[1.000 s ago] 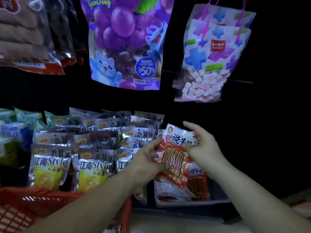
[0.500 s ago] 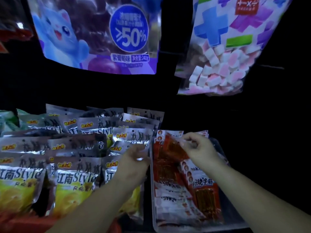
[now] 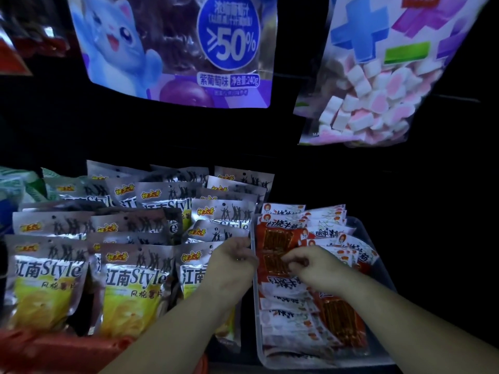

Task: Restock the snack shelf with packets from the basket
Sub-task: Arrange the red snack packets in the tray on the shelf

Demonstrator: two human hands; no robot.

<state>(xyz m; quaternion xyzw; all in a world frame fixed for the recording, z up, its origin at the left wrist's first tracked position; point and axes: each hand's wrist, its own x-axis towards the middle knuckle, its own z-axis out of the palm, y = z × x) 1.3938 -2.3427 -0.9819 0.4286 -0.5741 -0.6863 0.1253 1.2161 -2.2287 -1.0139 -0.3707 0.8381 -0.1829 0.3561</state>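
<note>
A clear plastic tray [image 3: 379, 260] on the shelf holds several red-and-white snack packets [image 3: 291, 295], some lying flat, some stacked at the back. My right hand [image 3: 310, 268] hovers over the tray with fingers curled, pinching the top of a red packet [image 3: 275, 238] that lies in the left column. My left hand [image 3: 229, 263] sits at the tray's left wall with fingers loosely curled; nothing shows in it. The red basket [image 3: 54, 349] is at the bottom left, blurred.
Left of the tray stand rows of silver-and-yellow chip bags [image 3: 135, 279]. Above hang a purple grape-candy bag [image 3: 175, 49] and a marshmallow bag [image 3: 378, 90]. The shelf right of the tray is dark. Green packets [image 3: 16, 184] sit at far left.
The red packet held up in both hands has gone down into the tray. My left hand let go and drew to the tray's left wall. The view moved closer to the shelf.
</note>
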